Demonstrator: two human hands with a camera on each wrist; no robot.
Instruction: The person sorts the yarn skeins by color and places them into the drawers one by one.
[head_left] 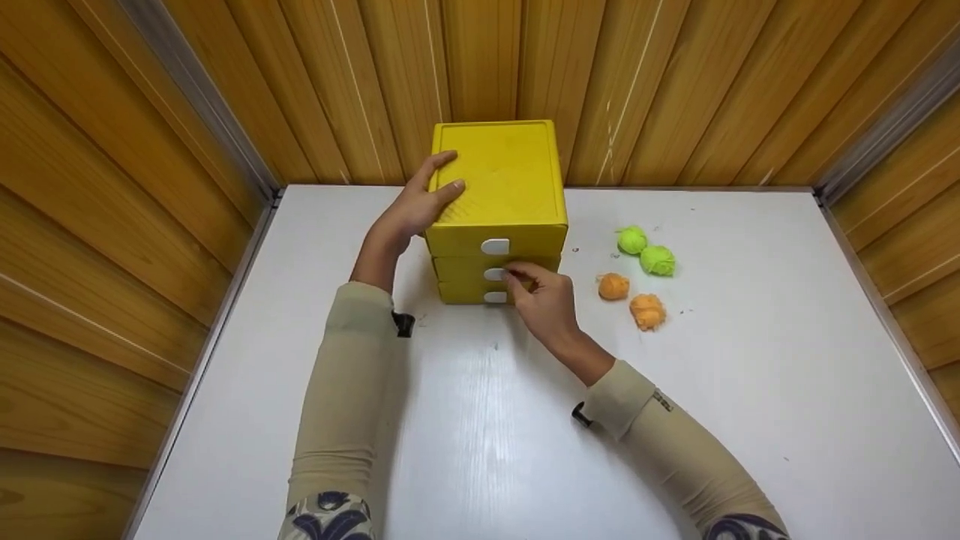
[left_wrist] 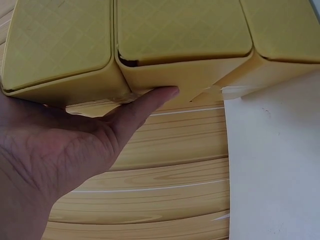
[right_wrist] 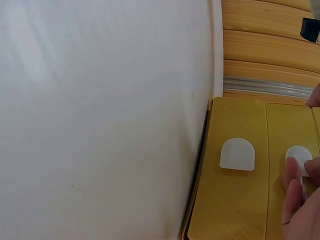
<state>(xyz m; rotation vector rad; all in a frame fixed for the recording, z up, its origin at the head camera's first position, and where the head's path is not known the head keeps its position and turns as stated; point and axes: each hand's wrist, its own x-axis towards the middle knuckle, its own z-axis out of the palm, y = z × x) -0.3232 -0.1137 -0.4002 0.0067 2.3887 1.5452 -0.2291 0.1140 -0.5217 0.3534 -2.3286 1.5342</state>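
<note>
A yellow box with three stacked drawers [head_left: 502,172] stands at the back of the white table, each drawer front bearing a white tab handle. My left hand [head_left: 416,206] rests on the box's left top edge, two digits lying on the lid. In the left wrist view that hand [left_wrist: 65,150] lies along the side wall, one straight digit against it. With thumb and fingers, my right hand [head_left: 547,304] pinches the middle drawer's handle [right_wrist: 298,154]. The bottom handle [right_wrist: 237,155] is untouched, and the top handle [head_left: 495,246] sits above the right fingers. All three drawers look closed.
To the right of the box lie two lime-green balls [head_left: 658,260] and two orange balls [head_left: 647,311], wrinkled on the surface. The white table [head_left: 465,435] meets wood-patterned walls [head_left: 480,60] at the back and both sides.
</note>
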